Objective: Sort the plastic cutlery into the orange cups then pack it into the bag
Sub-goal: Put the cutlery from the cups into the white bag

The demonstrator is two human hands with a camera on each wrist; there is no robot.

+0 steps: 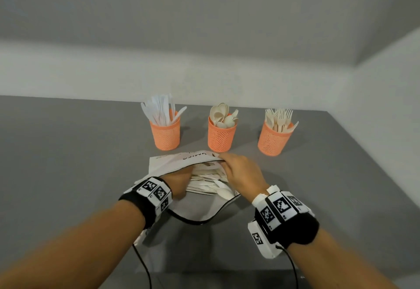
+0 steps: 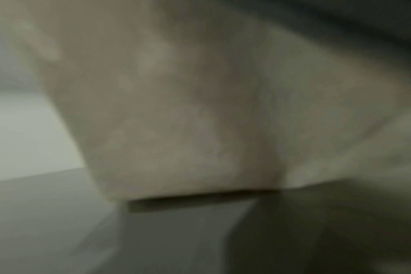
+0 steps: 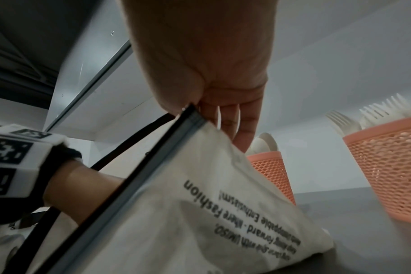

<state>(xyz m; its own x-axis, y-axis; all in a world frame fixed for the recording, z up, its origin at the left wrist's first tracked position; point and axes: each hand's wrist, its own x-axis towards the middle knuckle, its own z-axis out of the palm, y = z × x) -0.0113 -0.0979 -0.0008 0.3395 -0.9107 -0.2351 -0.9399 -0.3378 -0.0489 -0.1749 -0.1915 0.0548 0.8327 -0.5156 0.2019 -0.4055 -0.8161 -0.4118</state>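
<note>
Cutlery [image 1: 210,183], pale and plastic, is lying loose inside the white cloth bag [image 1: 168,163], which is sitting open on the grey tabletop [image 1: 68,152] just in front of the cups. The right hand [image 1: 242,171] is lifting the bag's upper edge, its grip pinching the dark-trimmed rim between thumb and fingers [image 3: 243,129]. The left hand [image 1: 179,183] is reaching into the opening; its grip is hidden by the cloth, so I cannot tell how the fingers are lying, and the left wrist view is giving only blur. Behind the bag, three orange mesh cups are standing upright in a row: the left cup [image 1: 165,135] is holding knives, the middle cup [image 1: 221,136] spoons, the right cup [image 1: 273,140] forks.
</note>
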